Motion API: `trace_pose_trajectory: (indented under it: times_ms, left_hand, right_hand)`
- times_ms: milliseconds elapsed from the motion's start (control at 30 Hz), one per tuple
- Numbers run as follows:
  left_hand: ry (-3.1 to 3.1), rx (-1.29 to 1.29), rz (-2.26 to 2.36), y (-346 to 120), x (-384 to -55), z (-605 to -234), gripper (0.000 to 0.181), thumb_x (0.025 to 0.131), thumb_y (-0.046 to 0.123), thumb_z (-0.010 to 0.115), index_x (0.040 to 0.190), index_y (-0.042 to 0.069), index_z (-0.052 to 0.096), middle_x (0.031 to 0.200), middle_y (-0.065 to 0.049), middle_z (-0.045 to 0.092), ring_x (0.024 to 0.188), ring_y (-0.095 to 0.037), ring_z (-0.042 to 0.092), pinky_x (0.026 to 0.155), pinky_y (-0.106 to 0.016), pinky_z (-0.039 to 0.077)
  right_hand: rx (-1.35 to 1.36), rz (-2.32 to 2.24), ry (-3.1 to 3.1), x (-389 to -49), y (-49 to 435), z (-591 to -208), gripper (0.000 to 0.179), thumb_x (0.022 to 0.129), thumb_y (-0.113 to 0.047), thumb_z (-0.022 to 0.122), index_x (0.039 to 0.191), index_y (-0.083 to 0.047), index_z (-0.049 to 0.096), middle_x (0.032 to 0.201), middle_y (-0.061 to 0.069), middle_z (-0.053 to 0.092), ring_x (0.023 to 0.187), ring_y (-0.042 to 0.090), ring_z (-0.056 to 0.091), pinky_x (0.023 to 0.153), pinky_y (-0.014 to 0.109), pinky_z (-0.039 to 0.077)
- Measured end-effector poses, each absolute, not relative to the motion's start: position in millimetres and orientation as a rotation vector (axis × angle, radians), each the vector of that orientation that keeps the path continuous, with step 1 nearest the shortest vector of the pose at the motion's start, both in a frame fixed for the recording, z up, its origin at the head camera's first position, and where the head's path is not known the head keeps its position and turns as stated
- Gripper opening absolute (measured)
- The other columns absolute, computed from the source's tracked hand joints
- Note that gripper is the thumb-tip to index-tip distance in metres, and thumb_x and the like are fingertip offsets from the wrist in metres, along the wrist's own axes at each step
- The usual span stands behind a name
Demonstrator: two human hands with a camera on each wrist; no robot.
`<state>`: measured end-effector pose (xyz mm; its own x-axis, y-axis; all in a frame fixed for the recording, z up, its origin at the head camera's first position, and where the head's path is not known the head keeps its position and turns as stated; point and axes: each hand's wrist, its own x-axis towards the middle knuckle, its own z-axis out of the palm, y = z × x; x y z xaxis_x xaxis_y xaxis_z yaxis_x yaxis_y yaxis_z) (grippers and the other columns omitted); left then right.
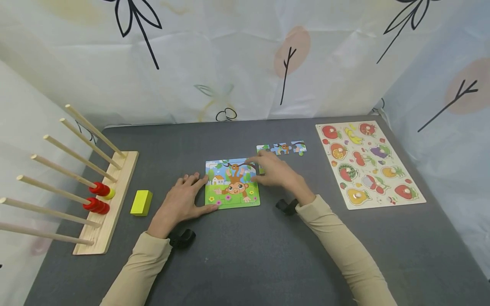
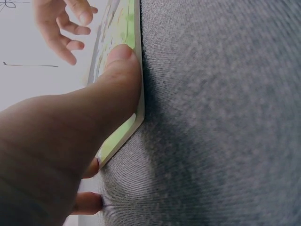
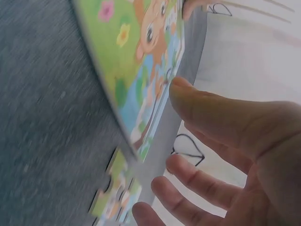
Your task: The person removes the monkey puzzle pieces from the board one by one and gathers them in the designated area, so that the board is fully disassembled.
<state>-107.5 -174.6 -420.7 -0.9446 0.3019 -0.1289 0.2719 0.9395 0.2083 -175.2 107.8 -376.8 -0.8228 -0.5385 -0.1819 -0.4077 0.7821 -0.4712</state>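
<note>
A square jigsaw puzzle with a monkey picture lies on the dark table. My left hand rests at its left side, the thumb lying over the front edge and the other fingers by the left edge. Over the puzzle's upper right corner is my right hand, its thumb near the border and its fingers spread apart with nothing between them. Several loose puzzle pieces lie just behind the right hand, which partly hides them in the head view.
A wooden peg stand with red and yellow rings stands at the left, its pegs leaning outward in view. Next to it is a yellow block. On the right lies a fruit-picture board. A printed cloth hangs behind the table.
</note>
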Motion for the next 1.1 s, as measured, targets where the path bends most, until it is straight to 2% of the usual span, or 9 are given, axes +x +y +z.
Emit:
trace_pose_trajectory:
  times_ms: [200, 367, 500, 700, 967, 1100]
  left_hand:
    - [2.938, 0.451, 0.288, -175, -108, -421, 0.094, 0.083, 0.064, 0.074, 0.154, 0.009, 0.047, 0.155, -0.026, 0.047, 0.139, -0.057, 0.044, 0.100, -0.070, 0.048]
    - [2.940, 0.458, 0.294, -176, -108, -422, 0.094, 0.083, 0.064, 0.074, 0.154, 0.009, 0.047, 0.155, -0.026, 0.047, 0.138, -0.057, 0.044, 0.098, -0.070, 0.049]
    - [2.940, 0.457, 0.300, -176, -108, -422, 0.094, 0.083, 0.064, 0.074, 0.154, 0.009, 0.047, 0.155, -0.026, 0.047, 0.138, -0.057, 0.044, 0.098, -0.070, 0.049]
    - [2.933, 0.448, 0.300, -176, -108, -422, 0.094, 0.083, 0.065, 0.074, 0.154, 0.010, 0.046, 0.156, -0.026, 0.046, 0.140, -0.057, 0.043, 0.100, -0.070, 0.048]
    - [2.930, 0.443, 0.292, -176, -108, -422, 0.094, 0.083, 0.065, 0.074, 0.154, 0.010, 0.046, 0.156, -0.025, 0.046, 0.139, -0.056, 0.043, 0.100, -0.069, 0.048]
    - [2.938, 0.443, 0.293, -176, -108, -422, 0.095, 0.083, 0.065, 0.074, 0.154, 0.010, 0.046, 0.156, -0.026, 0.046, 0.139, -0.056, 0.044, 0.100, -0.069, 0.048]
  right_hand:
    - [-0.794, -0.584, 2.646, -173, 93, -379, 0.052, 0.093, -0.022, 0.077, 0.142, -0.015, 0.062, 0.123, 0.015, 0.059, 0.099, 0.026, 0.053, 0.072, 0.035, 0.047]
    - [-0.868, -0.561, 2.629, -171, 81, -383, 0.053, 0.093, -0.023, 0.077, 0.142, -0.013, 0.062, 0.127, 0.015, 0.059, 0.109, 0.030, 0.055, 0.087, 0.040, 0.052]
    - [-0.876, -0.555, 2.589, -167, 69, -386, 0.052, 0.094, -0.024, 0.076, 0.143, -0.015, 0.061, 0.129, 0.013, 0.059, 0.110, 0.029, 0.055, 0.089, 0.041, 0.053]
    - [-0.941, -0.497, 2.572, -162, 55, -392, 0.053, 0.094, -0.025, 0.076, 0.143, -0.016, 0.061, 0.133, 0.012, 0.059, 0.116, 0.030, 0.054, 0.098, 0.044, 0.048]
    - [-0.919, -0.361, 2.573, -163, 48, -393, 0.060, 0.093, -0.032, 0.077, 0.148, -0.020, 0.057, 0.124, 0.011, 0.058, 0.105, 0.027, 0.050, 0.090, 0.039, 0.046]
    - [-0.909, -0.328, 2.571, -164, 47, -393, 0.061, 0.093, -0.034, 0.076, 0.149, -0.022, 0.055, 0.128, 0.011, 0.057, 0.110, 0.028, 0.050, 0.093, 0.040, 0.047]
